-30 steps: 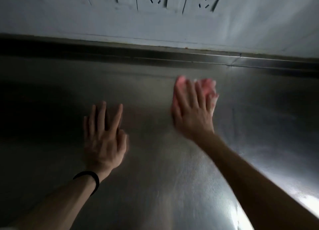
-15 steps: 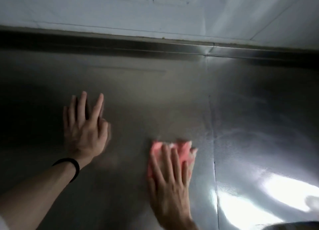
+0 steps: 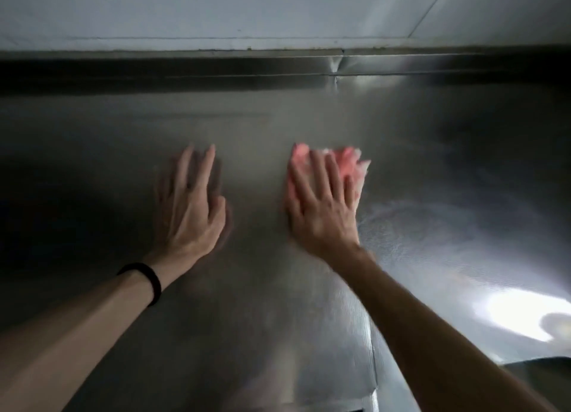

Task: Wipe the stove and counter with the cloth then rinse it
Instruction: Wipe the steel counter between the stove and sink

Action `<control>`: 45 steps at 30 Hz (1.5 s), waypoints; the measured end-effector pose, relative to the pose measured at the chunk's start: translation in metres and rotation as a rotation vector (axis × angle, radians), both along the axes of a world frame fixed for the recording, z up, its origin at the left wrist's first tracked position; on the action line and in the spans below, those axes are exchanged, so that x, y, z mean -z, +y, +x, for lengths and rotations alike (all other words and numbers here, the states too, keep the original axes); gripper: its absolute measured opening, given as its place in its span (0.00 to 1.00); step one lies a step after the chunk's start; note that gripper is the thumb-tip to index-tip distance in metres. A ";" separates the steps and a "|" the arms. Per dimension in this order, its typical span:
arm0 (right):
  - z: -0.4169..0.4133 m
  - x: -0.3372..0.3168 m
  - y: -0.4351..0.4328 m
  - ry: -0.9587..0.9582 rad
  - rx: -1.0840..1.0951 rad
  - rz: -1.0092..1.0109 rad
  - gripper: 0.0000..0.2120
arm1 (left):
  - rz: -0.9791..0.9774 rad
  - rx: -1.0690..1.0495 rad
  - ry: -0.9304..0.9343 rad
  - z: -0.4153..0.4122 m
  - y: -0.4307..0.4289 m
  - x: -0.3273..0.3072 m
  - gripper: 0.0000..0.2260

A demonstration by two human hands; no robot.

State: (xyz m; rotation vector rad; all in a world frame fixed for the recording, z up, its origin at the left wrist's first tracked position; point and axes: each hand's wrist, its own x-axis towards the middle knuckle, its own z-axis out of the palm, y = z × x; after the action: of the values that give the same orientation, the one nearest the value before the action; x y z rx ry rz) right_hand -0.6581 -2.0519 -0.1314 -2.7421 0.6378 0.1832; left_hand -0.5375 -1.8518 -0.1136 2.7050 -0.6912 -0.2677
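Note:
A pink cloth (image 3: 353, 164) lies flat on the steel counter (image 3: 262, 303), near its middle. My right hand (image 3: 321, 207) presses down on the cloth with straight, spread fingers; the cloth shows beyond the fingertips and at both sides of them. My left hand (image 3: 191, 204) rests flat on the bare counter to the left of the cloth, fingers straight, holding nothing. A black band circles the left wrist. The stove is out of view.
A raised steel lip (image 3: 278, 68) runs along the back of the counter under a pale tiled wall (image 3: 278, 10). A seam in the steel (image 3: 374, 365) runs toward me at lower right. A dark rim (image 3: 543, 362) shows at the lower right edge.
My right hand has pushed the cloth away from me, back up the counter, after pulling it toward me half a second ago. The left hand stays flat on the counter.

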 end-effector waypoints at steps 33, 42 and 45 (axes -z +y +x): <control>-0.033 0.006 -0.040 -0.030 0.217 -0.012 0.28 | 0.116 0.014 -0.153 -0.043 -0.058 0.033 0.31; -0.123 -0.006 0.084 -0.046 0.368 0.035 0.30 | 0.087 0.002 -0.151 -0.043 -0.059 0.034 0.32; -0.203 -0.013 0.168 0.019 0.304 0.048 0.33 | 0.076 -0.003 -0.157 -0.044 -0.058 0.035 0.31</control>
State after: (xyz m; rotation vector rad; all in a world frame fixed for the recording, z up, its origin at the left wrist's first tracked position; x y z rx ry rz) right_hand -0.8612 -1.8841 -0.1186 -2.5596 1.0286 0.1516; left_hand -0.5814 -1.9099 -0.1482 2.8219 -0.7342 -0.0825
